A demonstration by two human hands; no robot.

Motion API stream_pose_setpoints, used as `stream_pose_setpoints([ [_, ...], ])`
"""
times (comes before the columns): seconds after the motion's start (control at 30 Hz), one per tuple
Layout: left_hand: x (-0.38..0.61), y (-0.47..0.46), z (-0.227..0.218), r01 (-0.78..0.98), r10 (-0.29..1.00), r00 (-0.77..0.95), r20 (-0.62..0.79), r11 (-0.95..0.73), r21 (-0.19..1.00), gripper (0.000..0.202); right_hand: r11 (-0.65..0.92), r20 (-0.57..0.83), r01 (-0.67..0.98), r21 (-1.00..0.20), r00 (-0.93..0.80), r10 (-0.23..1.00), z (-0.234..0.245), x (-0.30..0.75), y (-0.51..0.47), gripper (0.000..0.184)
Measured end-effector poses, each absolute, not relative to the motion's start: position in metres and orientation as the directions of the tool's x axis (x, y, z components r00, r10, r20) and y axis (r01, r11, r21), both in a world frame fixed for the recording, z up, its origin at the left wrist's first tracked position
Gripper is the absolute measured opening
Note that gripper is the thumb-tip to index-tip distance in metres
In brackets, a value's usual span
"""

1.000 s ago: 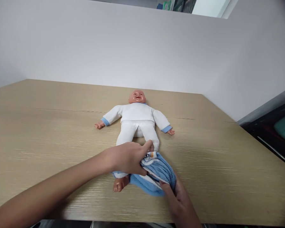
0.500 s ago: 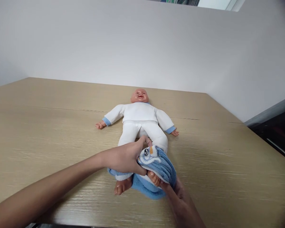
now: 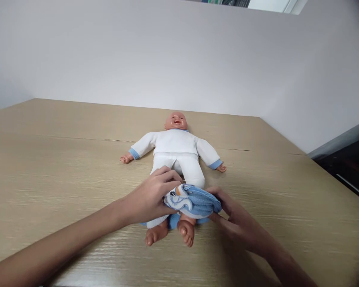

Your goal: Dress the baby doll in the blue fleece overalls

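Note:
A baby doll (image 3: 176,141) in a white top and white leggings lies on its back, head away from me and feet toward me. Bunched around its lower legs is a blue-and-white cloth garment (image 3: 197,201), which looks like pants with an embroidered animal face. Both of the doll's bare feet (image 3: 187,231) stick out below the cloth. My left hand (image 3: 158,193) pinches the garment's left edge between thumb and fingers. On the opposite side my right hand (image 3: 231,217) grips the right edge of the same bunched cloth. Some fingertips are hidden by the fabric.
The doll rests on a wide light-wood table (image 3: 77,159). A pale wall (image 3: 137,52) rises behind the table's far edge. At the right stands a dark, glossy object (image 3: 350,163) beyond the table's side.
The doll's foot on the right has come out through the cloth and now points toward me. My right hand has moved up to the garment's right side.

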State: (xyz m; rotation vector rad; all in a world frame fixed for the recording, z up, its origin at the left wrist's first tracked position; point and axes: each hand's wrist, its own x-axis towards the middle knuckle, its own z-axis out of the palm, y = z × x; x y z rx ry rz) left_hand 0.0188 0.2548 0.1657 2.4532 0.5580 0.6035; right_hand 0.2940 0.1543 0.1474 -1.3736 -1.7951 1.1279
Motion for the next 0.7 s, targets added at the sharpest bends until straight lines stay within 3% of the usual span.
stream_pose_setpoints([
  [0.23, -0.007, 0.254, 0.176, 0.401, 0.604, 0.763, 0.23, -0.721, 0.566, 0.068, 0.272, -0.026, 0.587, -0.762, -0.448, 0.894, 0.172, 0.318, 0.183, 0.033],
  [0.37, -0.016, 0.258, 0.177, 0.423, 0.624, 0.761, 0.175, -0.683, 0.596, 0.048, 0.335, 0.06, 0.515, -0.789, -0.477, 0.877, 0.176, 0.324, 0.198, 0.019],
  [0.5, -0.01, 0.266, 0.173, 0.342, 0.588, 0.777, 0.225, -0.694, 0.633, 0.024, 0.303, 0.104, 0.391, -0.869, -0.454, 0.885, 0.167, 0.32, 0.226, 0.023],
  [0.7, -0.018, 0.274, 0.156, 0.366, 0.72, 0.642, 0.262, -0.589, 0.72, 0.03, 0.101, 0.056, 0.163, -0.981, -0.258, 0.964, 0.126, 0.308, 0.255, 0.034],
])
